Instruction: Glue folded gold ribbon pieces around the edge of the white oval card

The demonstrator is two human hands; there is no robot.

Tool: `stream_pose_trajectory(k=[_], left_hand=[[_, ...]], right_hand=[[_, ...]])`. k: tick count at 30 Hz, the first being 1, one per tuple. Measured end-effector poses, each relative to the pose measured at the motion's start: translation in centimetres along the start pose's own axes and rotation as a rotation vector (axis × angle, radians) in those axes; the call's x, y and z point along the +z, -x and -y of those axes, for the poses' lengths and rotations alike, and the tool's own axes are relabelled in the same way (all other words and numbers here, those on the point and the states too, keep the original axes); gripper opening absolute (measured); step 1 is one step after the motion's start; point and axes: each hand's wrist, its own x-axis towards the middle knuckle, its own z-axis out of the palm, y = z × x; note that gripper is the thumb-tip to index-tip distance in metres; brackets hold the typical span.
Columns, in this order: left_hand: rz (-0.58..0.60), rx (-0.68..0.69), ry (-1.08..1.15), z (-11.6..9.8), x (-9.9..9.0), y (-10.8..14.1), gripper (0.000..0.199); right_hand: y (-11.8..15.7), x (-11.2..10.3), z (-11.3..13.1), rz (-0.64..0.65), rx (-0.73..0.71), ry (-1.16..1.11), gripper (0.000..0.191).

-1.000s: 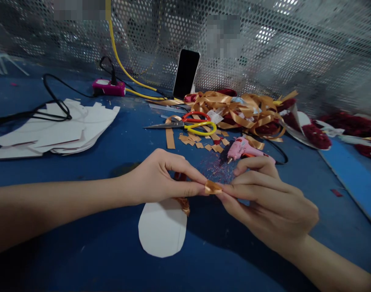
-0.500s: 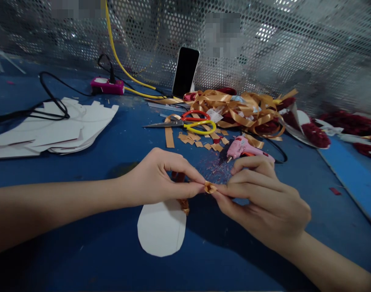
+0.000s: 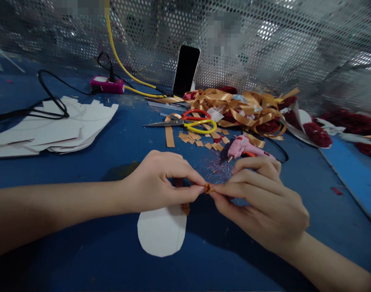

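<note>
Above the near half of the blue tabletop (image 3: 97,271), the left hand (image 3: 161,178) and the right hand (image 3: 264,196) are meeting at their fingertips. Both hands are clamping one small piece of crumpled gold ribbon (image 3: 208,188); the left is pinching it from the left-edge side, the right from the right-edge side. The piece is showing tight, puckered folds between the fingertips. Below the left hand, a white rounded cutout (image 3: 162,233) is lying toward the near edge. A second gathered ribbon piece (image 3: 186,209) is showing at the cutout's far right rim, partly hidden by the hand.

Beyond the right hand, a pink glue gun (image 3: 248,149) is lying with its nozzle pointing toward the left and near edges. Farther back, scissors (image 3: 200,119) are lying with their blades pointing toward the left edge. Ribbon cuttings (image 3: 190,139) are lying just on their near side. Toward the far edge, a heap of gold ribbon (image 3: 243,106) is lying near a propped phone (image 3: 186,71). Stacked white sheets (image 3: 60,132) are occupying the left edge.
</note>
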Motion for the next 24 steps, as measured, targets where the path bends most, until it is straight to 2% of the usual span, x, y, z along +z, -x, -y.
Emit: stream_pose_trajectory(k=[10,20,24], left_hand=[[-0.008,0.058,-0.094,-0.1,0.13,0.02,0.007],[-0.047,0.17,-0.117,0.15,0.29,0.14,0.005],[-0.026,0.169,-0.133,0.13,0.3,0.16,0.005]], right_hand=[[-0.05,-0.03,0.2,-0.003,0.019,0.023,0.014],[0.04,0.1,0.34,0.013,0.033,-0.005,0.014],[0.14,0.19,0.33,0.01,0.029,-0.005,0.015]])
